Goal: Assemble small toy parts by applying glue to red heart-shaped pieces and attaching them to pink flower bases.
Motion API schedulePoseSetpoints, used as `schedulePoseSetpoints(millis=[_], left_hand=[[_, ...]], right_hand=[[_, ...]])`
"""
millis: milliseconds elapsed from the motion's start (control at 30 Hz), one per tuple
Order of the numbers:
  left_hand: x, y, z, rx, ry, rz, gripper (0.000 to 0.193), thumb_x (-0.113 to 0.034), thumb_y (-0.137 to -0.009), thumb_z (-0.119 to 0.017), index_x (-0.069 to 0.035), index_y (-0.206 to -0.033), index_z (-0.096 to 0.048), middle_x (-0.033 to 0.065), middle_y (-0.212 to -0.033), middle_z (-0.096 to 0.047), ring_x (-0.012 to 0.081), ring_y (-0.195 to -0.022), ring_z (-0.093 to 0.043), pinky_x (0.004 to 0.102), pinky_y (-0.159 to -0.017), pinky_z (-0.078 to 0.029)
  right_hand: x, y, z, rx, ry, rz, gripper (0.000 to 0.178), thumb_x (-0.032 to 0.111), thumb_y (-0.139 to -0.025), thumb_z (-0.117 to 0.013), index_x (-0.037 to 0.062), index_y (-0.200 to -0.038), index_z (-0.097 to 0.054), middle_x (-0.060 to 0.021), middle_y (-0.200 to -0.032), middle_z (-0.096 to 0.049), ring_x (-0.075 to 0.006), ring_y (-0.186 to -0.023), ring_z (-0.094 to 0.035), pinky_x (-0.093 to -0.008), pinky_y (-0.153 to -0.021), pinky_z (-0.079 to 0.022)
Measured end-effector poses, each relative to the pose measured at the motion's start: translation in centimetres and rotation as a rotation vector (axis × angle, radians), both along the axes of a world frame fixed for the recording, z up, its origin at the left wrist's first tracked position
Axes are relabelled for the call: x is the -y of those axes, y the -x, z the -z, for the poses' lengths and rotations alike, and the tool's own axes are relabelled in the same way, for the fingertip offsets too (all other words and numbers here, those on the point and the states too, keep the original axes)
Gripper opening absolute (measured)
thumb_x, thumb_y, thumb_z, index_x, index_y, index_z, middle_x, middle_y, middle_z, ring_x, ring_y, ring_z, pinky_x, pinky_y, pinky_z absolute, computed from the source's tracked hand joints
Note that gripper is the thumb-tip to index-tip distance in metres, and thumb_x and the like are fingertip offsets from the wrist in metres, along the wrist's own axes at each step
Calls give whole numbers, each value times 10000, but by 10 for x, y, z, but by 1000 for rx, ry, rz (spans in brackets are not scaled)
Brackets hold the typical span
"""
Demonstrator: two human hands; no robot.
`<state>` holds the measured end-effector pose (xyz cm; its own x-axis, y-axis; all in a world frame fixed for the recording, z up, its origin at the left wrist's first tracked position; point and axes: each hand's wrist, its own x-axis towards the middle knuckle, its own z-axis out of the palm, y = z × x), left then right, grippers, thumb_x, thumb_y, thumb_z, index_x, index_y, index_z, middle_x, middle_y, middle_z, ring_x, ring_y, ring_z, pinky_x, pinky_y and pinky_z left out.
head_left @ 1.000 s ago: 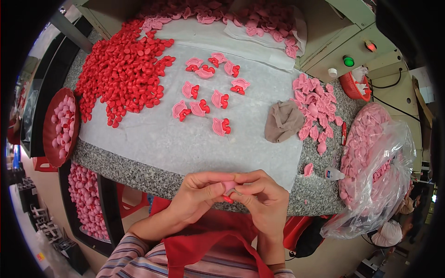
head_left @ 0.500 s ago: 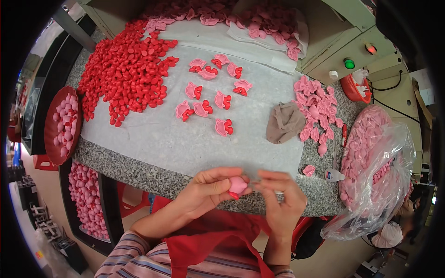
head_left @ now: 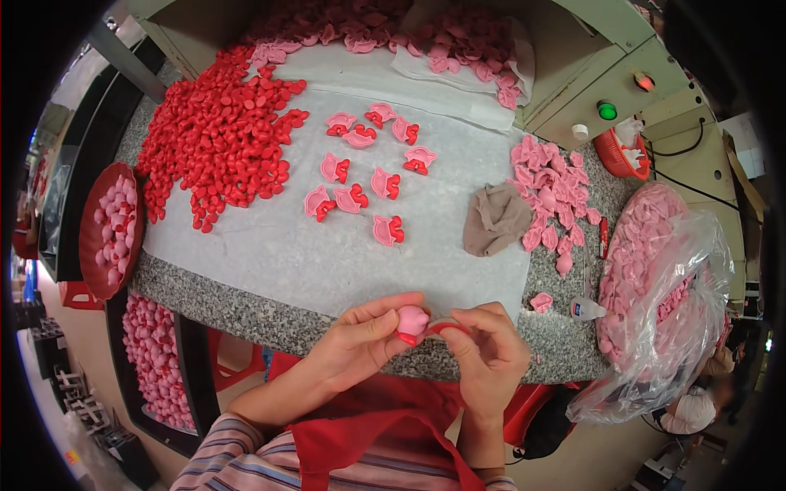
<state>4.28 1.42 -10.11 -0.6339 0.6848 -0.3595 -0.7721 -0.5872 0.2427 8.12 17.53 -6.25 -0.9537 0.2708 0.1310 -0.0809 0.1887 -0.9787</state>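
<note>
Just over the table's front edge, my left hand point(head_left: 370, 334) is closed, pinching a small pink toy head with a red base point(head_left: 412, 320) between thumb and fingers. Close on its right, my right hand point(head_left: 490, 348) grips a slim red-handled tool point(head_left: 449, 327). The thin tip points at the pink piece; whether it touches I cannot tell, nor its exact kind. Ahead of my hands, several pink shells joined to red parts point(head_left: 388, 230) lie spaced out on a white sheet point(head_left: 270, 262).
Red parts point(head_left: 217, 147) are heaped at the left, beside a red bowl point(head_left: 92, 245) of pink pieces. A brown-grey cloth point(head_left: 494, 219), loose pink shells point(head_left: 547, 196), a small bottle point(head_left: 586, 308) and a bulging plastic bag point(head_left: 696, 311) are at the right. A machine panel point(head_left: 622, 98) stands behind.
My right hand has turned and steadied, so the red-handled tool now shows clearly beside the pink head. The left hand keeps its hold, slightly shifted left. The whole view has shifted a little.
</note>
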Motion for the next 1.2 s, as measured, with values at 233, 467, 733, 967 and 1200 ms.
schedulePoseSetpoints(millis=[233, 467, 733, 967, 1200], left_hand=[[8, -4, -5, -114, -15, -43, 393, -150, -833, -579, -6, -1187, -490, 139, -1109, -559, 230, -1017, -549, 335, -908, -436], [2, -4, -15, -123, 47, -52, 383, -128, -804, -608, -13, -1159, -522, 135, -1087, -572, 224, -1001, -555, 326, -882, -437], [7, 6, -10, -111, -75, -110, 344, -112, -824, -580, -21, -1150, -519, 147, -1096, -553, 267, -1011, -549, 320, -871, -452], [10, 12, -3, 0, -172, -140, 370, -114, -825, -576, -29, -1174, -487, 152, -1125, -534, 276, -1039, -536, 325, -912, -449], [-3, 9, 1, 70, -274, -85, 352, -124, -829, -573, -31, -1159, -496, 147, -1115, -537, 277, -1047, -528, 319, -924, -440]], right_hand=[[27, 2, -15, -134, -361, -64, 147, -70, -677, -656, 8, -761, -564, -54, -720, -550, -89, -627, -535, -206, -504, -414], [25, 7, -28, -64, -273, 53, 128, -82, -670, -646, 3, -714, -561, -66, -689, -542, -115, -563, -534, -207, -489, -408], [-23, 8, -1, 92, 5, 141, 96, -54, -747, -605, -19, -830, -571, -50, -747, -549, -90, -595, -519, -201, -541, -412], [-7, 20, 8, 231, 377, -153, 148, -47, -778, -576, -29, -925, -581, -67, -780, -565, -101, -625, -535, -212, -571, -436], [6, 22, 16, 366, 433, -28, 150, -42, -795, -575, -7, -937, -609, -55, -875, -581, -94, -751, -574, -201, -611, -476]])
